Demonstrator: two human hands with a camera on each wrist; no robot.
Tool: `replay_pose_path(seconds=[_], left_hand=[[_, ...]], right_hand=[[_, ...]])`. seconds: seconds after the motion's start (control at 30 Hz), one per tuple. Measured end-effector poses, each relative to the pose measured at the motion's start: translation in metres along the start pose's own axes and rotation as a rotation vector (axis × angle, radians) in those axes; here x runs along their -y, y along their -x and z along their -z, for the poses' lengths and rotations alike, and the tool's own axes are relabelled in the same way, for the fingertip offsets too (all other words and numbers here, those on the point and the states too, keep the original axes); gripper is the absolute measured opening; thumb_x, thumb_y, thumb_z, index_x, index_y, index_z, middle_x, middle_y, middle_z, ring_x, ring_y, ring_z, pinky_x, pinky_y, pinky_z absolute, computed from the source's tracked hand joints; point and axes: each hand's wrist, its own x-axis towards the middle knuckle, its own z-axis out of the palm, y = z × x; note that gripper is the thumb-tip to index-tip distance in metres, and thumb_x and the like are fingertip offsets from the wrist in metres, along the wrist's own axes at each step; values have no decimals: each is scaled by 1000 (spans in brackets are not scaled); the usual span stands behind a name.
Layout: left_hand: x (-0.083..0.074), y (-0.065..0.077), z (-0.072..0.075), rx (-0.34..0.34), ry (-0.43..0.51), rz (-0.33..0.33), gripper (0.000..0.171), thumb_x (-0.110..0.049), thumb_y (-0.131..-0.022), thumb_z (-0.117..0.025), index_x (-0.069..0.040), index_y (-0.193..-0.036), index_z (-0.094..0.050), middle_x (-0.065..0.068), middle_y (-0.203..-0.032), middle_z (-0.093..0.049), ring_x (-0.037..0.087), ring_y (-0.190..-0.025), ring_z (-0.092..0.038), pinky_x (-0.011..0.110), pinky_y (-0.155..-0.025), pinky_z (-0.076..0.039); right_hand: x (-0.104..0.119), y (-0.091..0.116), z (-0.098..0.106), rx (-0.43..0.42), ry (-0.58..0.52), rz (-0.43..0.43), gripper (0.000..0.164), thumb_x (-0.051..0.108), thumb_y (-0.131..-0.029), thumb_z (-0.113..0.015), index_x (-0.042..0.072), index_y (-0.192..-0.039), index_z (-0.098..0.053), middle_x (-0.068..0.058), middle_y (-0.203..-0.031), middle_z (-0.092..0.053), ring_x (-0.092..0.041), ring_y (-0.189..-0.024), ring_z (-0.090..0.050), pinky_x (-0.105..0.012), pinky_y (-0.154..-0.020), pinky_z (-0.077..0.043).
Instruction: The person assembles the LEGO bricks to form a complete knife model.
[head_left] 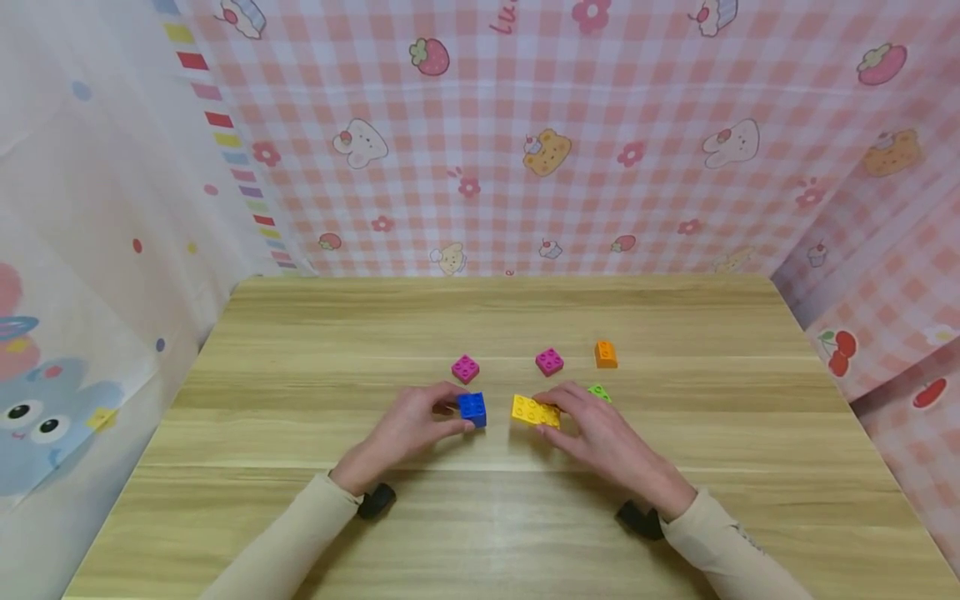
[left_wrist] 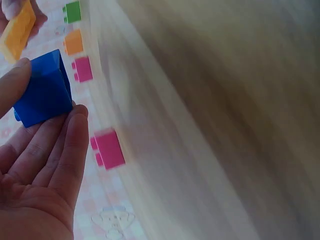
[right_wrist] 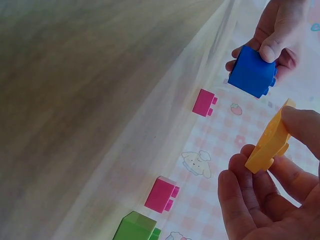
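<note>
Between thumb and fingers, my left hand point(head_left: 414, 423) pinches a blue toy building brick point(head_left: 472, 408), studs up in the head view. In the left wrist view the blue brick point(left_wrist: 45, 92) shows a smooth side and part of its underside. My right hand point(head_left: 597, 427) holds a flat yellow building brick point(head_left: 534, 410) by its right end, partly covered by the fingers. A short gap separates the two bricks. The right wrist view shows the yellow brick point(right_wrist: 270, 142) tilted, thumb on one side and fingers on the other.
Behind the hands on the wooden table point(head_left: 337, 333) lie two magenta bricks, one to the left point(head_left: 465, 368) and another point(head_left: 550, 362) to its right. An orange brick point(head_left: 606, 354) sits farther right. A green brick point(head_left: 599, 393) is partly hidden by my right hand. A checked cloth point(head_left: 487, 108) hangs behind.
</note>
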Motion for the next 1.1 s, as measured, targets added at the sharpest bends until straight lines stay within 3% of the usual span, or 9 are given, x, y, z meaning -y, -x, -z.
replay_pose_path(seconds=[0.2,0.67,1.1], left_hand=[[-6,-4,-9,46,43,16,37,-16,-90,-83,-2,-122,-71,9,-113,-75,21,-101,-73,33,-89,-60],[-19,-12,-25,119,40,-24,36,-16,-90,-83,-5,-122,-72,6,-114,-75,18,-104,-70,36,-92,-58],[-24,-19,-37,150,-18,-17,34,-22,-90,-83,-9,-120,-73,3,-114,-75,17,-105,-69,38,-95,-56]], right_hand=[[0,0,0,-8,-10,5,40,23,-97,-75,10,-134,-66,-4,-127,-65,-21,-109,-63,-46,-94,-57],[0,1,2,-28,-4,27,38,21,-97,-76,9,-132,-67,-3,-123,-66,-19,-105,-64,-43,-91,-58],[-3,2,5,-30,-4,44,36,21,-98,-74,9,-131,-67,-3,-123,-65,-19,-106,-65,-42,-91,-59]])
